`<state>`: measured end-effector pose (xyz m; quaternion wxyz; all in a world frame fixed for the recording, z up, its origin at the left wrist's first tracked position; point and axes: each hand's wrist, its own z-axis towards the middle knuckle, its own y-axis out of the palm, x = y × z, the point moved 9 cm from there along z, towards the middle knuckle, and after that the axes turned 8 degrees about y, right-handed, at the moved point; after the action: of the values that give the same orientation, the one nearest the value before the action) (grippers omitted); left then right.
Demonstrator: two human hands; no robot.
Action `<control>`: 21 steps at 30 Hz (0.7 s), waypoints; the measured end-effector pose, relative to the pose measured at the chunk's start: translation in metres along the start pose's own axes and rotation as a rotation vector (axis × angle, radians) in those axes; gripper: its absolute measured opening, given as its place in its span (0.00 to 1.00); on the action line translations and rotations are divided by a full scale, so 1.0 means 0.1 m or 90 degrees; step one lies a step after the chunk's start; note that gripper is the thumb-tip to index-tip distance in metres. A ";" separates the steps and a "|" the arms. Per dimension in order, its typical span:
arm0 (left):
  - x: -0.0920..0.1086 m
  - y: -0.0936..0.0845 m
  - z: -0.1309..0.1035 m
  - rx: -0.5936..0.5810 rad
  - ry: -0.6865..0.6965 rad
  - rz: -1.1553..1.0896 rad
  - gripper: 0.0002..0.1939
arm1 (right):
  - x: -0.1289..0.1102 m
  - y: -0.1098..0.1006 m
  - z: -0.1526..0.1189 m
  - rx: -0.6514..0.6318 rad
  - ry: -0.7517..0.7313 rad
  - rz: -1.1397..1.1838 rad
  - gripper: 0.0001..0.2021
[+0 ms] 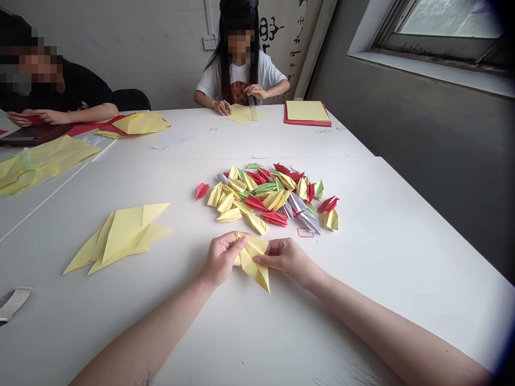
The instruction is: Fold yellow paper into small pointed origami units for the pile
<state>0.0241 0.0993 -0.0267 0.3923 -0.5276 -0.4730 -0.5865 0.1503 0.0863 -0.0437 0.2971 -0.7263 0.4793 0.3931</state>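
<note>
Between my two hands is a folded piece of yellow paper (255, 262), held just above the white table with one point hanging down toward me. My left hand (222, 256) grips its left edge, thumb on top and fingers behind. On the other side, my right hand (287, 260) pinches the right edge, its thumb lying across the paper. Right beyond my hands lies a heap of small folded paper pieces (276, 198) in yellow, red, green and pale purple. Several larger folded yellow sheets (124, 233) overlap on the table to the left.
Across the white table (169, 327), a person (241, 80) holds a clear ruler (252, 108) on yellow paper. Another person (76, 91) at far left handles red paper. Stacked yellow and red sheets (308, 112) lie at the far right, more yellow paper (60, 155) at left.
</note>
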 end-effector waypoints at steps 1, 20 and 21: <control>0.00 0.00 0.00 0.004 0.000 0.003 0.17 | 0.00 0.00 0.00 0.001 0.002 -0.002 0.17; 0.03 -0.15 0.02 0.100 0.055 0.136 0.24 | -0.03 0.03 -0.01 -0.027 -0.003 0.046 0.18; 0.03 -0.16 0.02 0.102 0.054 0.138 0.24 | -0.02 0.03 -0.01 -0.026 -0.002 0.042 0.18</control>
<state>0.0092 0.1051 -0.0260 0.5142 -0.5170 -0.4416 -0.5227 0.1474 0.0856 -0.0413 0.2698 -0.7155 0.4943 0.4135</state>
